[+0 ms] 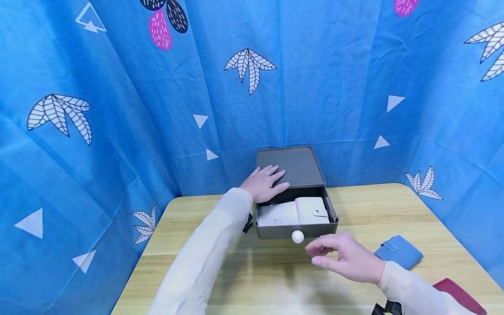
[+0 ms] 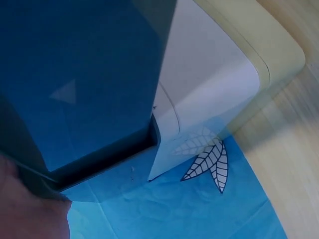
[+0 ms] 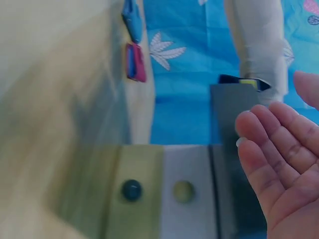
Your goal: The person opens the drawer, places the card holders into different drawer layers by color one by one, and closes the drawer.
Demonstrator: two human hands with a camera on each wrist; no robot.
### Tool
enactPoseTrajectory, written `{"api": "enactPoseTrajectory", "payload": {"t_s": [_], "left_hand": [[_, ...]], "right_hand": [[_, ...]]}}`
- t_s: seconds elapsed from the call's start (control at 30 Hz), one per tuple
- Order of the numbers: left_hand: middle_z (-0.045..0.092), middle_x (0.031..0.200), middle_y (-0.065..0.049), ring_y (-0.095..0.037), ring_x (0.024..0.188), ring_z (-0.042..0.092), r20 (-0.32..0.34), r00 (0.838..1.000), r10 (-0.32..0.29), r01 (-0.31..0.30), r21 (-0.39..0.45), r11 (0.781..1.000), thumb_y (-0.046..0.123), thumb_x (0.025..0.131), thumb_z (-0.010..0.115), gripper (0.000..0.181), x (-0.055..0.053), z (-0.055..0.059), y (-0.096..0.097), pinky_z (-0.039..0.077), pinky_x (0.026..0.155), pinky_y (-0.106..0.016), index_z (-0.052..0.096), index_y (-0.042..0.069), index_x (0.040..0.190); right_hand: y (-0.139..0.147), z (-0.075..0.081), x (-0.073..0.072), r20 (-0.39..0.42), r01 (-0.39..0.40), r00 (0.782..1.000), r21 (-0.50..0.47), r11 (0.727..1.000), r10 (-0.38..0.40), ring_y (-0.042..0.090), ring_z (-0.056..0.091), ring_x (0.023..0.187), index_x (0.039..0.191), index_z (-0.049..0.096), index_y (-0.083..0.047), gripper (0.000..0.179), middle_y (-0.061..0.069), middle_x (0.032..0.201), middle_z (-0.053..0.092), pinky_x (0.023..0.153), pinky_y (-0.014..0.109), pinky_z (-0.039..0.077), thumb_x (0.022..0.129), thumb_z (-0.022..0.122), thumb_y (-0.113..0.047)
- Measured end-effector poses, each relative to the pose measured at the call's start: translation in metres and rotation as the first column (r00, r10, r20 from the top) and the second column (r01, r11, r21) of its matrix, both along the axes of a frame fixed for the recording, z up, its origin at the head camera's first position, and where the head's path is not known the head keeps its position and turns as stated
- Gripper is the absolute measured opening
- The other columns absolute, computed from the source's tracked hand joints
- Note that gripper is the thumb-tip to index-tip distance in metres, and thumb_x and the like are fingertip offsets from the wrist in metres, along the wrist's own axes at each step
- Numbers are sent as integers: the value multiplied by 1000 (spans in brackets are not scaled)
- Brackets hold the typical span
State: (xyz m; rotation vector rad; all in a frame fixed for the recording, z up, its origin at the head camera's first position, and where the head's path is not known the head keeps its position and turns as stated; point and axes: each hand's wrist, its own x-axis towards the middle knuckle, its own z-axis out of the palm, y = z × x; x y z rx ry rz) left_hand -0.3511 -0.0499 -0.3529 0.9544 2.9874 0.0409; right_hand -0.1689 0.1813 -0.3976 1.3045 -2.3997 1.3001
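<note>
A small drawer cabinet with a dark grey top [image 1: 293, 164] stands at the back of the table. My left hand [image 1: 263, 184] rests on that top near its front left edge, fingers spread. The grey top drawer [image 1: 273, 232] is pulled out; inside lie a white wallet [image 1: 312, 210] with a snap strap and a flat white item [image 1: 277, 214] beside it. In front of the drawer's round white knob [image 1: 298, 236], to its right, hovers my right hand [image 1: 348, 259], fingers loosely bent, apart from it and holding nothing. The right wrist view shows its palm and fingers.
On the table's right side lie a blue wallet [image 1: 405, 252] and a red wallet [image 1: 458, 295], the red one partly behind my right sleeve. Lower drawers, one white [image 3: 184, 219] and one yellow-green [image 3: 134, 219], carry round knobs. Blue patterned cloth [image 1: 315, 87] hangs behind the table.
</note>
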Motion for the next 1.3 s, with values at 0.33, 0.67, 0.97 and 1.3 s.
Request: {"api": "enactPoseTrajectory", "payload": {"t_s": [0.33,0.67,0.97,1.3], "left_hand": [[15,147,4,-16,134,7,22,1000,10,-10,17,1000,66,85,10,67,0,0,0,3,105,-47,21,31,141],[11,147,4,-16,134,4,7,1000,15,-14,-19,1000,64,86,7,66,-1,-4,1,2,104,-49,16,31,142],[8,148,5,-16,134,3,23,999,23,-22,-43,999,64,86,5,65,-1,-1,3,2,104,-50,13,31,142],[8,148,4,-17,134,4,31,999,24,-22,-59,998,63,87,6,64,2,3,4,3,104,-49,13,30,142]], "right_hand": [[-7,-48,-15,218,-3,976,27,1000,-3,7,60,81,105,62,-16,18,-9,94,63,67,24,49,89,55,-20],[-21,-72,-24,311,1,950,-1,1000,0,11,61,82,106,62,-12,22,-7,94,64,71,28,49,91,50,-22],[-29,-69,-27,427,54,904,-91,994,-10,19,63,85,108,60,-8,24,-1,96,65,75,27,49,92,48,-21],[-33,-73,-30,514,47,855,-220,974,75,22,62,87,108,58,1,27,10,97,63,78,33,48,94,45,-19]]}}
